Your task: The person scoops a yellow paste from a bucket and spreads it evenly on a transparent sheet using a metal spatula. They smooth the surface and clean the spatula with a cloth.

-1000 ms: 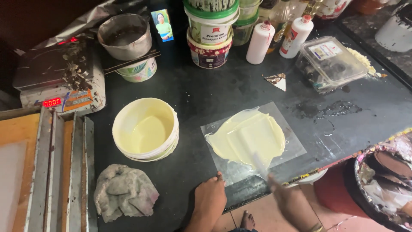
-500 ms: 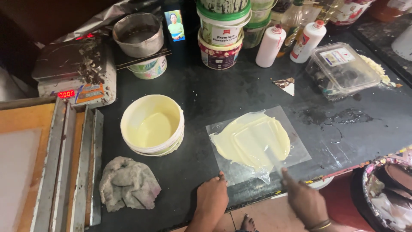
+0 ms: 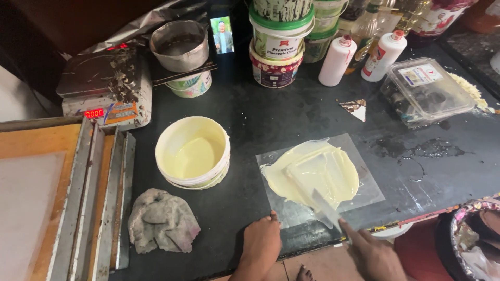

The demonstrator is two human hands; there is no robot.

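The left hand point(image 3: 262, 243) presses flat on the clear plastic sheet's point(image 3: 364, 193) near corner, pinning it to the dark desk point(image 3: 291, 117). The right hand point(image 3: 372, 252) grips a palette knife point(image 3: 325, 208), blade angled into the pale yellow cream point(image 3: 312, 174) to spread it thin.

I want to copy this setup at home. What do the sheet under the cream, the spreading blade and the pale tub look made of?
Sheet: thin clear plastic film, probably; the dark counter shows through and it glints. Spreading blade, under the right hand: looks like thin metal, grey with cream smears; its handle is hidden. Pale tub: glossy moulded plastic, cream-coated inside. The left hand presses the sheet's near edge.
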